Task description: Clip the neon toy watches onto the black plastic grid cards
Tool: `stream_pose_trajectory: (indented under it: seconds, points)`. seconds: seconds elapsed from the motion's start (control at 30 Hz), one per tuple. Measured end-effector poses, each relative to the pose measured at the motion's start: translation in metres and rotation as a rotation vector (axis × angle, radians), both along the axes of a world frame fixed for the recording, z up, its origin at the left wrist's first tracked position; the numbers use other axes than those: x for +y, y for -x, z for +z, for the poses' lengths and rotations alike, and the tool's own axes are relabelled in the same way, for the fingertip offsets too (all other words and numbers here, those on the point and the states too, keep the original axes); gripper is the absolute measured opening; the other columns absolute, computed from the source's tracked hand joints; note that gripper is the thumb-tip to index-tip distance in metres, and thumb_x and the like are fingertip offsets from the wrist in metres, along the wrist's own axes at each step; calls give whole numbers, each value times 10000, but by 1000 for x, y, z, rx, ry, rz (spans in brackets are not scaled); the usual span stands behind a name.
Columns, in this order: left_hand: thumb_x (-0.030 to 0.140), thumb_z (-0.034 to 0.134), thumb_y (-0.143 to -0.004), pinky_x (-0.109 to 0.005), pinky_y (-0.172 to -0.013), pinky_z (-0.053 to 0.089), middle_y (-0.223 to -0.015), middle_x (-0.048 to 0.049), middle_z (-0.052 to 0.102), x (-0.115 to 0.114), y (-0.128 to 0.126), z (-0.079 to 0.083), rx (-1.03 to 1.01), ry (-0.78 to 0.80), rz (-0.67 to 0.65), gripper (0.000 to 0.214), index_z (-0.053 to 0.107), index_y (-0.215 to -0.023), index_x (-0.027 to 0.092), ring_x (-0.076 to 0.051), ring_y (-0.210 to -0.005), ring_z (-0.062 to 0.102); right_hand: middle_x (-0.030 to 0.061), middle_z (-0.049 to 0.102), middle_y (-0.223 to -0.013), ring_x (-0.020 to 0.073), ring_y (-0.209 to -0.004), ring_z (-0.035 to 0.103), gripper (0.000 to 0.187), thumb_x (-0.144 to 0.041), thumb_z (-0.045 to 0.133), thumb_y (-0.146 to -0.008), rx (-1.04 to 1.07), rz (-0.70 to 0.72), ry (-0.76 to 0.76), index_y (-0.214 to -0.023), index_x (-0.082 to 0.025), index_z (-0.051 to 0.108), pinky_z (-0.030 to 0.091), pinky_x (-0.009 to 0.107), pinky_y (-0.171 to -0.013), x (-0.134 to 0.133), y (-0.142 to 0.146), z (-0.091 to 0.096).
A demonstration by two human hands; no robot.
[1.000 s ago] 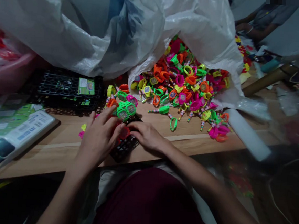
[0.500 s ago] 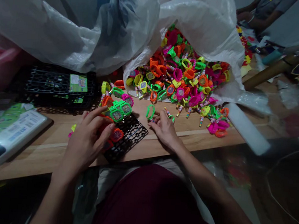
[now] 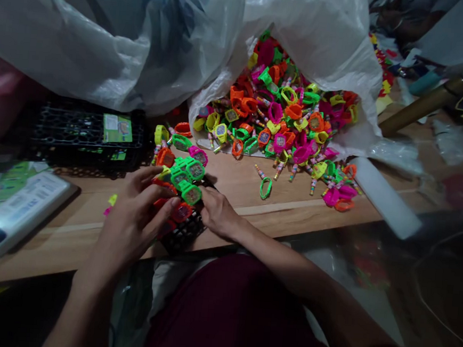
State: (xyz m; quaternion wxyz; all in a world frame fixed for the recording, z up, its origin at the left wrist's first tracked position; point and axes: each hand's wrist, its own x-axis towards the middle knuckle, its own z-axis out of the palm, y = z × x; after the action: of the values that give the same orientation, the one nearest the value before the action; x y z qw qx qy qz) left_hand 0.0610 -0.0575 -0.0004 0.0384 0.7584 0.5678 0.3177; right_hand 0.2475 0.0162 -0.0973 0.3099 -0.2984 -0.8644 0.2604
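Observation:
A black grid tray point(image 3: 184, 233) lies at the table's near edge with several green and orange toy watches point(image 3: 186, 176) set on it. My left hand point(image 3: 134, 216) curls over the tray's left side, fingers bent around an orange toy watch. My right hand point(image 3: 217, 212) presses at the tray's right side beside a green toy watch point(image 3: 192, 193), fingers bent; what they grip is hidden. A heap of bright toy watches point(image 3: 284, 119) spills from a white plastic bag point(image 3: 210, 38) onto the wooden table point(image 3: 292, 210). A lone green strap point(image 3: 265, 187) lies between heap and tray.
A stack of black grid trays point(image 3: 86, 135) with a green label stands at the left. Printed sheets and a lit device point(image 3: 8, 209) lie at the far left. A white bar point(image 3: 386, 196) lies at the right. Another person's arm point(image 3: 404, 16) shows at the top right.
My right hand has come back from the loose watches near the heap to the tray, and a green watch now sits at the tray's right side. My left hand stayed on the tray.

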Motion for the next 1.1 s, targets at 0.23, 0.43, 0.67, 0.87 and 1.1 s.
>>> stream_pose_trajectory:
  seconds: [0.23, 0.43, 0.67, 0.87, 1.1]
  points:
    - [378, 467, -1031, -747, -1186, 288, -1687, -187, 238, 13, -15, 10, 212, 50, 3, 440, 437, -1447, 241, -386, -1534, 331, 94, 650, -968, 246, -945, 586, 376, 32, 493, -767, -149, 88, -61, -1077, -149, 602, 516, 357, -872, 3, 10, 5]
    - [407, 328, -1062, -701, -1204, 296, -1683, -179, 288, 25, -17, -3, 325, 72, -10, 444, 566, -1377, 204, -394, -1533, 339, 70, 668, -1076, 217, -1002, 572, 165, -98, 647, -916, -236, 33, -136, -1050, -185, 688, 446, 335, -898, 61, -86, 69]
    - [463, 349, -1044, -596, -1220, 374, -1651, -133, 349, 19, -19, -1, 120, 120, 59, 391, 619, -1161, 205, -336, -1492, 418, 77, 603, -1022, 216, -914, 514, 157, -109, 564, -924, -602, -14, -106, -909, -184, 702, 393, 322, -770, 86, -163, 73]
    - [505, 389, -1013, -561, -1153, 461, -1533, -156, 453, 19, -23, 3, 36, 119, 102, 356, 586, -1010, 209, -327, -1400, 515, 20, 617, -921, 164, -848, 558, 142, -162, 527, -956, 24, 82, 158, -993, -163, 663, 430, 269, -800, 33, -91, 45]
    - [518, 343, -1017, -587, -1143, 456, -1521, -172, 480, 19, -24, 4, 49, 131, 100, 360, 510, -898, 223, -347, -1388, 519, 0, 635, -871, 166, -789, 598, 209, -170, 517, -946, 197, 44, 307, -1139, -184, 597, 463, 249, -728, 6, -29, 11]
